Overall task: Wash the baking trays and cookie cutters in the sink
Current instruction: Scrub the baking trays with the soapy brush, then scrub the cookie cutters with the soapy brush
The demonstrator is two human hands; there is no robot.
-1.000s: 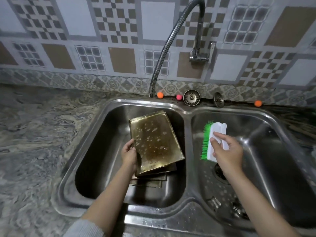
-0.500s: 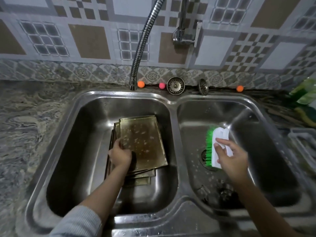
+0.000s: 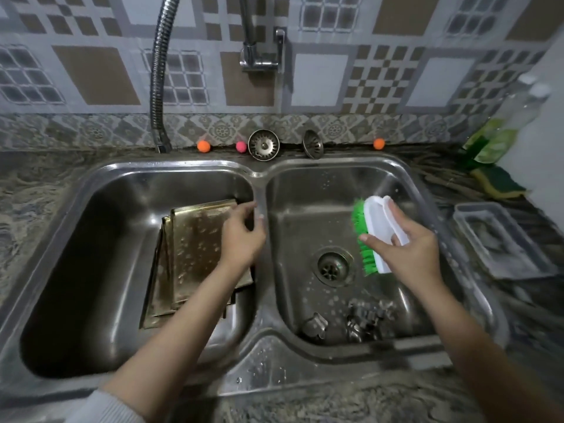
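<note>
**Scrub step: brush in hand, trays waiting in the left basin**

Observed: my right hand [image 3: 409,251] holds the white-backed scrubbing brush with green bristles [image 3: 377,233], fingers curled over its handle, bristles facing 9 o'clock, above the right basin of the stainless double sink [image 3: 259,190]. My left hand [image 3: 242,236] hovers over the 3 o'clock edge of the stack of tarnished, brass-coloured rectangular baking trays [image 3: 195,248], fingers loosely bent and apart, gripping nothing I can make out; contact with the top tray I cannot tell. The trays lie tilted in the left basin, spotted with droplets or suds. The small metal cookie cutters [image 3: 366,322] sit at 6 o'clock in the right basin, below the round drain [image 3: 332,267].

Judgement: the scrub is not yet begun. To do it well I would pin the top tray's near edge with the left hand, bring the bristles flat across it, and work the corners, where residue likely collects. Risk: wet trays sliding over each other.
</note>
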